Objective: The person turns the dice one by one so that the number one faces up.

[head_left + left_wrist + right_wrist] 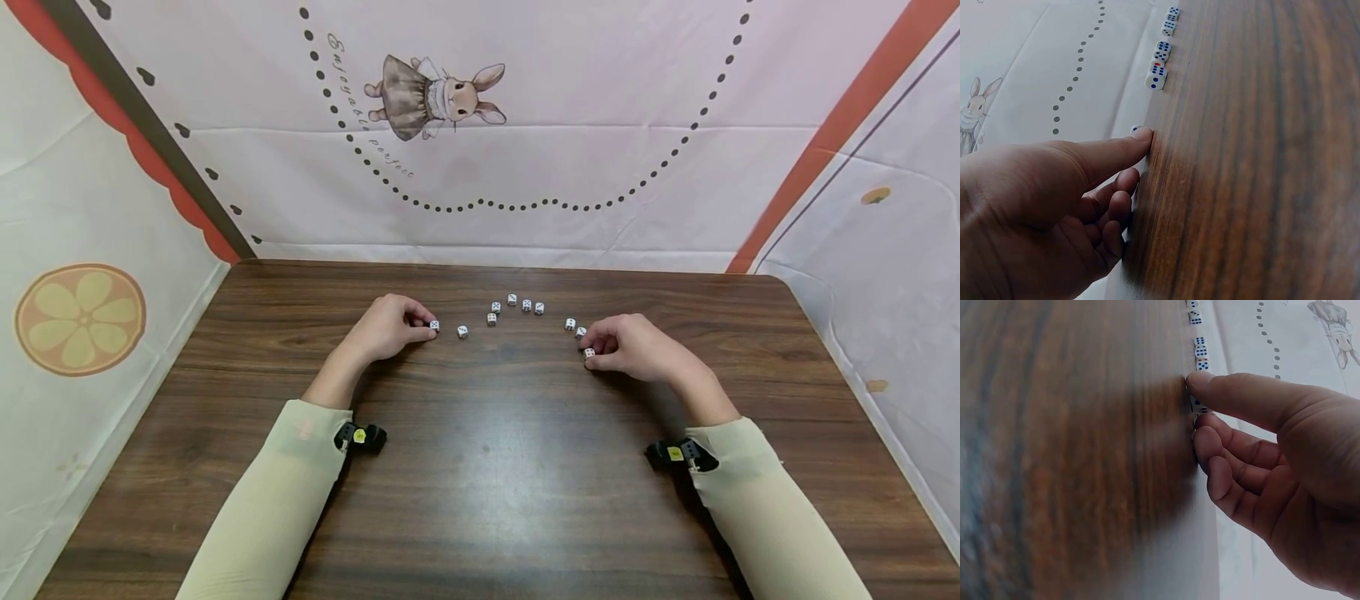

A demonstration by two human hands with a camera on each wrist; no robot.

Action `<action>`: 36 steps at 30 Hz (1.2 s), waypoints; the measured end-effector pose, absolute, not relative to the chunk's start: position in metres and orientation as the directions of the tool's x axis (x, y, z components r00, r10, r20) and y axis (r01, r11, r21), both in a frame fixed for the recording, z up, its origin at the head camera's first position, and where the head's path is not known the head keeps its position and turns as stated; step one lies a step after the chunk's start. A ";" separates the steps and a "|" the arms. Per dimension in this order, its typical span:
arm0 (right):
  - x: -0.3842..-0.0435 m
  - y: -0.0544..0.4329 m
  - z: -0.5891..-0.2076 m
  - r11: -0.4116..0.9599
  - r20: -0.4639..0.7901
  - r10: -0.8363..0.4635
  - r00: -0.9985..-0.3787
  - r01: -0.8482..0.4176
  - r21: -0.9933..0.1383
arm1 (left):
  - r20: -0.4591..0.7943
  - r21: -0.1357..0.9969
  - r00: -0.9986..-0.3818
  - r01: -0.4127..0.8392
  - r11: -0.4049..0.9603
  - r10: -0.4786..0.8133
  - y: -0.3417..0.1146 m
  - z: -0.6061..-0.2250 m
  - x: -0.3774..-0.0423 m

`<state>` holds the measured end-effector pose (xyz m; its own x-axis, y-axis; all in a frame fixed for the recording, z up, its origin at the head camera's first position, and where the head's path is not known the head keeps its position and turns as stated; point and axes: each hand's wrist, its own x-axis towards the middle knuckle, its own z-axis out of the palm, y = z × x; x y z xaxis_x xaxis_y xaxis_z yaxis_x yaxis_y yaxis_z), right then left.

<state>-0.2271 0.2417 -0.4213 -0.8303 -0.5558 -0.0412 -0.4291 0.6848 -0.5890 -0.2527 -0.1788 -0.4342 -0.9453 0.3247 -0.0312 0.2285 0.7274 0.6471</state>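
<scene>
On the left of the dark wooden table, my left hand [386, 327] pinches a white die [434, 326] between thumb and fingertips. In the left wrist view the thumb hides most of that die [1135, 129]. My right hand [633, 343] pinches another white die [589, 354], whose lower part shows below the thumb as a die [1199, 406] in the right wrist view. Just beyond the right fingertips sits a die [581, 332], with one more die [570, 324] beside it. Nearest to the left hand's die is a loose die [462, 332] on its right.
Between the hands several more dice lie in a loose arc, from a die [491, 319] left of centre over a far die [512, 299] to a die [539, 308]. A printed cloth [570, 167] hangs behind the wooden table [495, 500], and further cloth flanks both sides.
</scene>
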 end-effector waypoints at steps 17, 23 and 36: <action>-0.223 0.240 -0.416 0.677 -0.055 -0.557 -0.828 -0.415 -0.608 | -0.041 0.646 -0.947 0.218 0.731 0.319 -0.180 -0.437 -0.254; -0.223 0.241 -0.414 0.672 -0.056 -0.554 -0.831 -0.406 -0.620 | -0.041 0.652 -0.946 0.217 0.727 0.320 -0.181 -0.438 -0.255; -0.225 0.245 -0.416 0.670 -0.063 -0.555 -0.830 -0.401 -0.624 | -0.036 0.651 -0.946 0.223 0.726 0.322 -0.181 -0.439 -0.255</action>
<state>-0.2250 0.2453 -0.4164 -0.8297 -0.5547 -0.0626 -0.4012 0.6704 -0.6242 -0.2549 -0.1812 -0.4390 -0.9459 0.3224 -0.0360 0.2227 0.7259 0.6508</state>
